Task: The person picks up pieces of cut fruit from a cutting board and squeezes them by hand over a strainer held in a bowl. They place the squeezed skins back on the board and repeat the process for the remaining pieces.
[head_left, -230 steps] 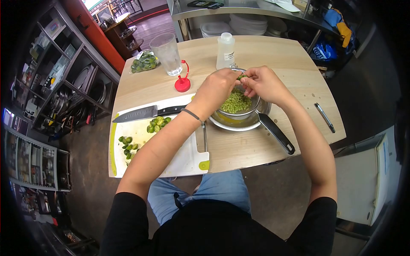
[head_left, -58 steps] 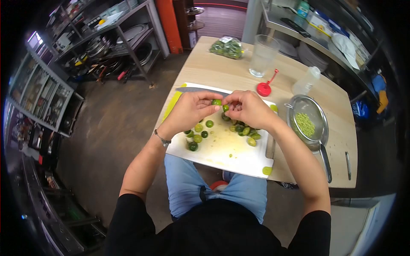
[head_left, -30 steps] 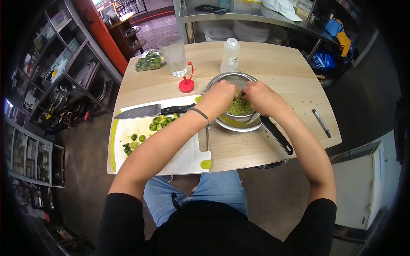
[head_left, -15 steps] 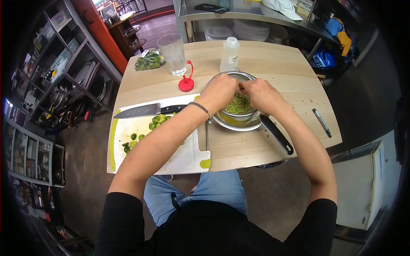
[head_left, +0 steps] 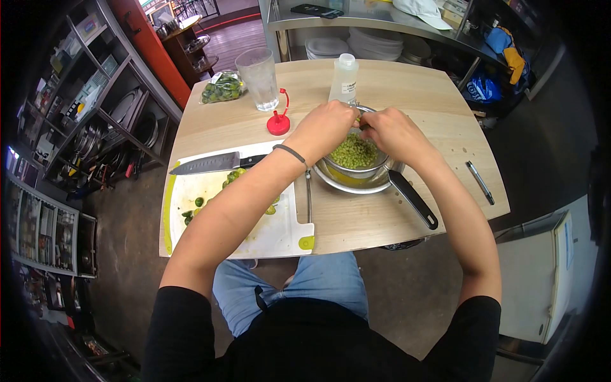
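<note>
Hands lifted slightly since half a second ago: I see left hand (head_left: 328, 127) and right hand (head_left: 391, 130) pinched together over the strainer (head_left: 356, 167), squeezing step, held fruit hidden; next, drop the spent piece.

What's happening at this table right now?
A person has both hands together over a metal strainer that sits in a bowl and holds squeezed green pulp. The left hand and right hand meet at its far rim; whatever they pinch is hidden. More small green citrus lies on the cutting board beside a knife.
</note>
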`<state>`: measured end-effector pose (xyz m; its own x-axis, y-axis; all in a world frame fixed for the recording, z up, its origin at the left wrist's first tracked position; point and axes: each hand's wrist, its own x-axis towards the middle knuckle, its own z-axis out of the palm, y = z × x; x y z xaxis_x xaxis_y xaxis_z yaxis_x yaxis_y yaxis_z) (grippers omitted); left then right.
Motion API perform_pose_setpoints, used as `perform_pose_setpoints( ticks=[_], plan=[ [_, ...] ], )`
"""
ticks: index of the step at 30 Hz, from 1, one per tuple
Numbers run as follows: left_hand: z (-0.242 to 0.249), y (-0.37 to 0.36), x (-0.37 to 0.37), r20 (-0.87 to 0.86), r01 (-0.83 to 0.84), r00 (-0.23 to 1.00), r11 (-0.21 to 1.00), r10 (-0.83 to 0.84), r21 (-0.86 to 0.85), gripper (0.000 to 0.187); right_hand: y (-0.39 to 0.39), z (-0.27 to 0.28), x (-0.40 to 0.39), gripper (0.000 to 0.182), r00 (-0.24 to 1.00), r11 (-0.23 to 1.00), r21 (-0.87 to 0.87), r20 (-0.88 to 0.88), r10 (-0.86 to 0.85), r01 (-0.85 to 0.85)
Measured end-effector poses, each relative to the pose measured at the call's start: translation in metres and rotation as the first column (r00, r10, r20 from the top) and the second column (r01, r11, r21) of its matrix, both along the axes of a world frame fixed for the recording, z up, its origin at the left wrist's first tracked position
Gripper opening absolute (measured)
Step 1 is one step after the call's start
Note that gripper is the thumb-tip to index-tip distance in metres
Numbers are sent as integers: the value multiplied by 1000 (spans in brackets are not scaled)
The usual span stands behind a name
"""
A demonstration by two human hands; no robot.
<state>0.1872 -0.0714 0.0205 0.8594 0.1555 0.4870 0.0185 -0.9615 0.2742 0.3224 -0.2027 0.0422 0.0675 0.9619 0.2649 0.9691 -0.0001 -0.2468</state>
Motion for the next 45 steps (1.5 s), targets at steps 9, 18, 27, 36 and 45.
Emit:
perform_pose_setpoints(
  ticks=[9,18,27,36,45],
  plan=[
    [-4,-4,1,-11,-43,999,995,45,86,16,1,-5,1,4,992,999,40,122,-10,5],
    [4,-9,1,24,-52,998,998,52,28,20,-1,-1,5,7,995,996,92,100,-14,4],
    [26,-3,0,202,-38,979,999,35,11,15,-2,19,3,13,999,961,275,-50,17,-2],
    [2,-2,-10,40,-25,999,996,28,-86,19,-11,13,-6,17,994,993,100,-102,-46,56],
    [18,4,-35,62,-44,997,987,54,-154,22,-11,9,-13,15,997,990,-116,22,-73,75]
  ],
)
